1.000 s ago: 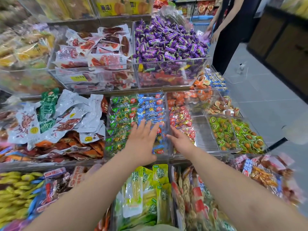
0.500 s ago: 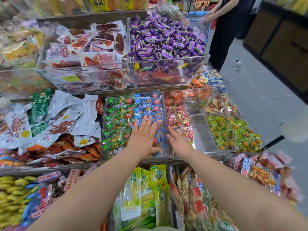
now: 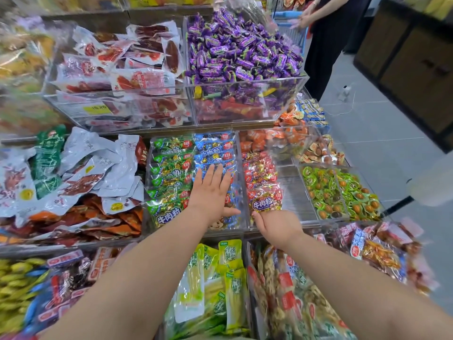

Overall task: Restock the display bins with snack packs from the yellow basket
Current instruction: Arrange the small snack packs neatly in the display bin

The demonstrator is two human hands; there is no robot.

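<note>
My left hand (image 3: 210, 195) lies flat, fingers straight, on the row of blue snack packs (image 3: 215, 148) in a clear display bin (image 3: 242, 227), beside the green snack packs (image 3: 169, 173). My right hand (image 3: 278, 227) is at the front of the neighbouring bin. Its fingers are bent round the lower edge of the front red snack pack (image 3: 264, 200), which stands upright, and the fingertips are hidden by the pack. The yellow basket is out of view.
Purple candies (image 3: 240, 52) and red-and-white meat packs (image 3: 127, 65) fill the upper bins. Green round snacks (image 3: 340, 192) sit to the right, past a bare bin section (image 3: 291, 192). Yellow-green packs (image 3: 220, 278) lie below my arms. A person in black (image 3: 326, 40) stands in the aisle.
My left hand stays flat on the blue packs. My right hand drew back from pressing the red packs to the bin's front, fingers now bent at the front pack's base.
</note>
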